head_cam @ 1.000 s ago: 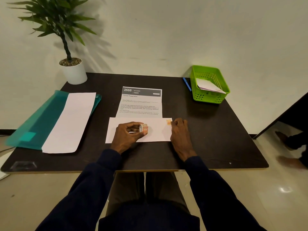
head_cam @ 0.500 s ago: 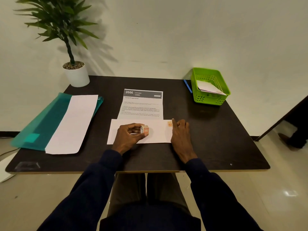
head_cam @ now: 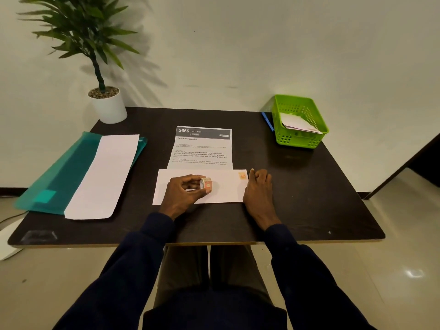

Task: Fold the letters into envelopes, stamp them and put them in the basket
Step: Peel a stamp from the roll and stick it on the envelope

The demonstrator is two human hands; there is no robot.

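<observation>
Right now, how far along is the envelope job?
Done: white paper sits in the green basket; an orange stamp is on the envelope. In hand: left hand pinches the stamp roll, right hand rests flat at the envelope's edge. Left: envelope not basketed; printed letter and white sheet lie flat.

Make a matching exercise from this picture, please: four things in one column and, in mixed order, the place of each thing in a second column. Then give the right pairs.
Things
1. roll of stamps
2. basket
3. potted plant
4. teal folder

Places
A. far left corner of the table
B. pinched in the fingers of the left hand
C. left side of the table, under a white sheet
D. far right corner of the table

Right pairs: 1-B, 2-D, 3-A, 4-C
</observation>
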